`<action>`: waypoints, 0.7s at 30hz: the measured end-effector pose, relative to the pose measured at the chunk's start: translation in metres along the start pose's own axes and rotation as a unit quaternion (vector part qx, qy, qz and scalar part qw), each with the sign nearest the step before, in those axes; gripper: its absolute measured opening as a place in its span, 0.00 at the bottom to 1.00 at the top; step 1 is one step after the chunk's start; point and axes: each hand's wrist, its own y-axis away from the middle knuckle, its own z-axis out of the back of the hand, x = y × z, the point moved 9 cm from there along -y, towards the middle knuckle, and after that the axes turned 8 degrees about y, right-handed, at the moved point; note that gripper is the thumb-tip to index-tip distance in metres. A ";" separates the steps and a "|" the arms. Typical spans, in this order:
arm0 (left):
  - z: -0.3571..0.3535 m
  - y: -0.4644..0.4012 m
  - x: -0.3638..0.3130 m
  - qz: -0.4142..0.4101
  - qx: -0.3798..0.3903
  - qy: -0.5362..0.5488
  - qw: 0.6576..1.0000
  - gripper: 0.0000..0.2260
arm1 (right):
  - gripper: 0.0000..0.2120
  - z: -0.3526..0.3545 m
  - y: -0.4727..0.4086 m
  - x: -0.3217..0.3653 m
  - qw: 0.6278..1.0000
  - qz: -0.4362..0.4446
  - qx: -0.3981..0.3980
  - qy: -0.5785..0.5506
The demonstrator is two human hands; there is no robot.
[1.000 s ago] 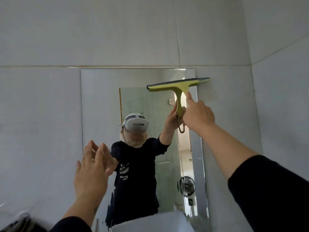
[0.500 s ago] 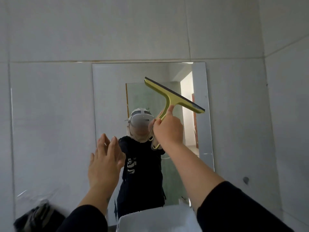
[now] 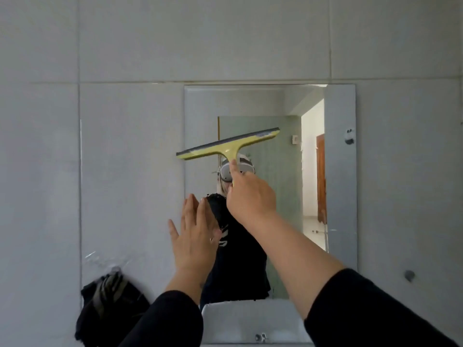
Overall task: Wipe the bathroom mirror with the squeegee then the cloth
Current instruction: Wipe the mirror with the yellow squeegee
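Observation:
A rectangular mirror hangs on the grey tiled wall. My right hand grips the handle of a yellow squeegee, whose dark rubber blade lies tilted across the mirror's upper left part, left end lower and just past the mirror's edge. My left hand is raised flat with fingers apart by the mirror's lower left edge, holding nothing. A dark cloth hangs on the wall at the lower left. The mirror reflects a person in a black top with a headset.
A white basin with a metal fitting sits below the mirror. A small hook sticks out of the wall at the right. Grey wall tiles surround the mirror on all sides.
My right hand has carried the squeegee from the mirror's upper right to its upper left and turned the blade so its left end is lower. My left hand stays raised and flat.

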 end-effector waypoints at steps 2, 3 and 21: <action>-0.001 0.005 0.000 0.004 0.005 -0.004 1.000 0.35 | 0.32 0.005 0.002 -0.008 0.999 0.024 0.010 0.046; -0.001 0.007 -0.001 0.003 0.005 -0.006 1.000 0.35 | 0.33 0.008 0.003 -0.014 0.997 0.034 0.023 0.069; -0.030 0.024 -0.027 0.018 0.053 0.015 0.998 0.40 | 0.38 0.054 0.041 -0.160 0.976 -0.073 0.075 0.192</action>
